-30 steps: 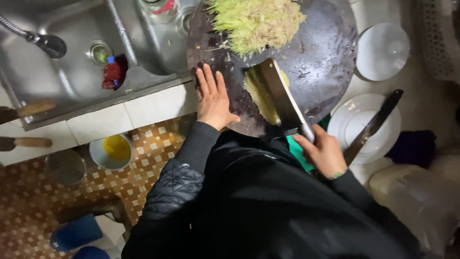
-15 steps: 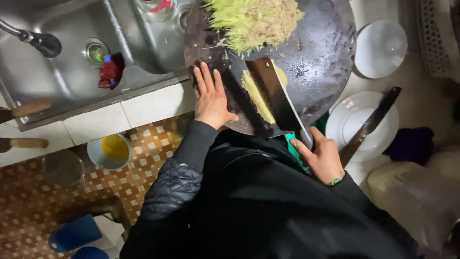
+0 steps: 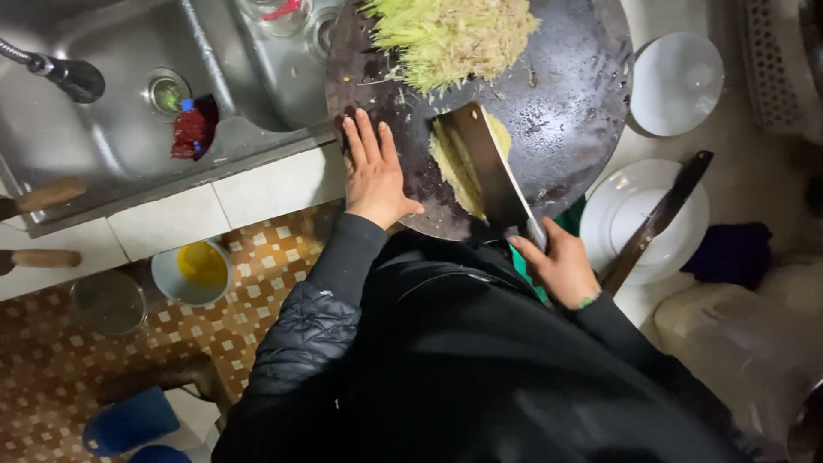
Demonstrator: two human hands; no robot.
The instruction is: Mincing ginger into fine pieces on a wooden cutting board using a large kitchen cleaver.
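Note:
A round dark cutting board [image 3: 566,94] lies on the counter with a heap of shredded yellow-green vegetable [image 3: 454,34] at its far side. My right hand [image 3: 561,266] grips the handle of a broad cleaver [image 3: 489,167], whose blade lies tilted over a small pile of yellow slices [image 3: 450,163] on the near part of the board. My left hand [image 3: 373,171] rests flat, fingers together, on the board's left edge, just left of the slices.
A steel sink [image 3: 129,94] with a tap and a red item sits at the left. Two white plates [image 3: 677,81] [image 3: 634,206] stand to the right; a second knife [image 3: 656,219] lies across the nearer one. Bowls [image 3: 193,270] sit on the tiled floor below.
The cleaver has swung over the yellow slices and its blade now lies flatter on them. My left hand has stayed on the board's edge.

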